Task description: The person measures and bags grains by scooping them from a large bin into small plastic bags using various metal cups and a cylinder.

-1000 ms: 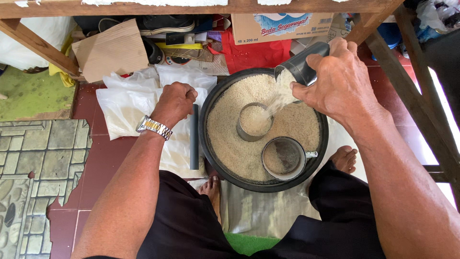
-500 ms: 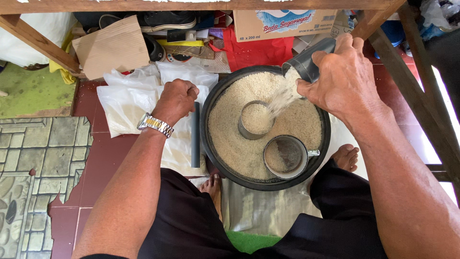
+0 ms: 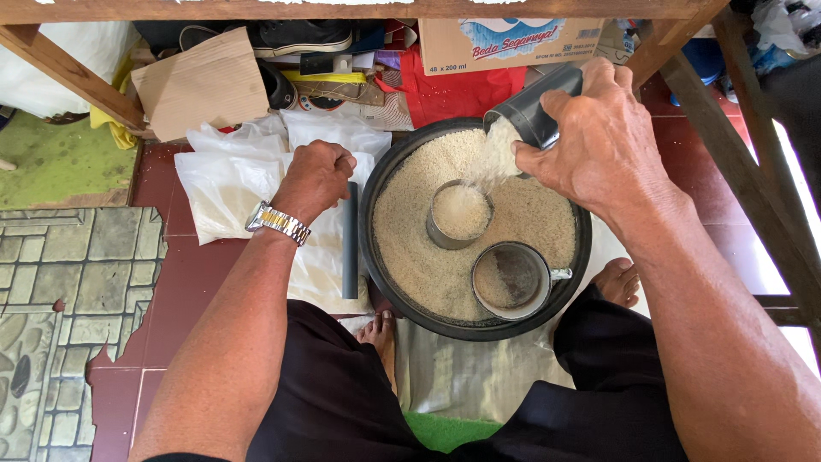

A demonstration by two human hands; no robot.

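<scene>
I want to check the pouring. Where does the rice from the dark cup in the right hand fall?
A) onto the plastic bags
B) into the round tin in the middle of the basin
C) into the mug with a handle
B: the right hand tips the dark cup and rice streams down to the tin in the basin.

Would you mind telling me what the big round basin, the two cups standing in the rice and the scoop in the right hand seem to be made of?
Basin: probably black plastic, with a matte rim and no metallic gleam.
Upper cup and lower cup: likely metal, with thin grey walls and a dull sheen.
Scoop, tilted by the right hand: dark grey, smooth, plastic or coated metal; I cannot tell which.
</scene>
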